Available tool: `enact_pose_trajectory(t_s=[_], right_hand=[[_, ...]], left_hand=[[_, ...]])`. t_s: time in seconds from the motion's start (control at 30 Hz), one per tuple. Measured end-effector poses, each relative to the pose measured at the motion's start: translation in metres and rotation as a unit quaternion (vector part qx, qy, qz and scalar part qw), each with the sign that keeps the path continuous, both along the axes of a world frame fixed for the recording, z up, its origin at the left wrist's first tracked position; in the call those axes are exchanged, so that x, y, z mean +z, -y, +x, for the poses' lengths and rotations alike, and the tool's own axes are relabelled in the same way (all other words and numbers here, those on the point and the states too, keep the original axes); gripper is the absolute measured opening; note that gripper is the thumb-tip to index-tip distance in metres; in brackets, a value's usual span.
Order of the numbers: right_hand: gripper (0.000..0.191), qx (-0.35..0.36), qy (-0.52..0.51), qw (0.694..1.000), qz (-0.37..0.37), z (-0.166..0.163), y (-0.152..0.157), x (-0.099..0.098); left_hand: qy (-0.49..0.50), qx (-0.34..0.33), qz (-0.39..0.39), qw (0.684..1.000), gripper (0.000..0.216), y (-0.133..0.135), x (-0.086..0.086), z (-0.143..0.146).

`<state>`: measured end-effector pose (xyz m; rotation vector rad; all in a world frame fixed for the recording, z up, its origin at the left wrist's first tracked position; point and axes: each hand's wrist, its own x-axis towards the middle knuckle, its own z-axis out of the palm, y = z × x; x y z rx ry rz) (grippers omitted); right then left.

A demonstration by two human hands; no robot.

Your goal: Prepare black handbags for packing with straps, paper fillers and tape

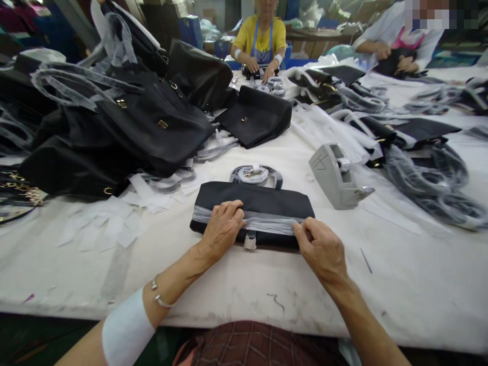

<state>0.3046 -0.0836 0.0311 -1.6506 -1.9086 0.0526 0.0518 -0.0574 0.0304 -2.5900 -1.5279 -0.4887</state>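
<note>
The black bag [255, 195] lies on the white bench [190, 300], directly before the person. Between the bag and the front edge of the bench there is room for the forearms; a dark curled thread [276, 302] lies in this part. To the left, white paper pieces [101, 223] and a heap of bags [152, 127] limit the room. To the right, a gray tape dispenser [333, 178] stands near the bag, apart from it. A coiled strap [238, 175] lies at the bag's far edge.

The right hand [322, 246] has its grip pinched on the translucent wrap [269, 223]. The left hand [224, 223] rests on this wrap with bent fingers; whether its grip holds it, I cannot tell.

The bag is long, nearly rectangular and smooth. The wrap is thin and wrinkled, like a band. The dispenser looks hard and angular.
</note>
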Motion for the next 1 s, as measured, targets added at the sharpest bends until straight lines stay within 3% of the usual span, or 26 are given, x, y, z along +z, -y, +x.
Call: enact_pose_trajectory(t_s=[0.23,0.37,0.53,0.73,0.9,1.0], right_hand=[[0.036,-0.020,0.005,0.999,-0.035,0.004,-0.003,-0.002],[0.038,-0.027,0.010,0.998,-0.056,0.003,-0.005,0.000],[0.038,-0.028,0.017,0.997,-0.074,0.004,-0.005,-0.001],[0.039,-0.029,0.029,0.996,-0.073,0.004,-0.006,0.000],[0.038,-0.032,0.034,0.995,-0.089,0.005,-0.006,0.003],[0.038,-0.030,0.028,0.994,-0.099,0.005,-0.007,0.005]], left_hand=[[0.154,-0.012,-0.082,0.985,0.017,-0.007,0.020,-0.016],[0.100,-0.003,-0.094,0.990,0.021,-0.012,0.026,-0.019],[0.050,0.006,-0.180,0.982,0.029,-0.026,0.043,-0.023],[0.006,-0.054,-0.302,0.952,0.008,-0.048,0.069,-0.033],[-0.020,-0.074,-0.338,0.938,0.010,-0.060,0.072,-0.035],[-0.010,-0.120,-0.336,0.934,0.015,-0.061,0.070,-0.038]])
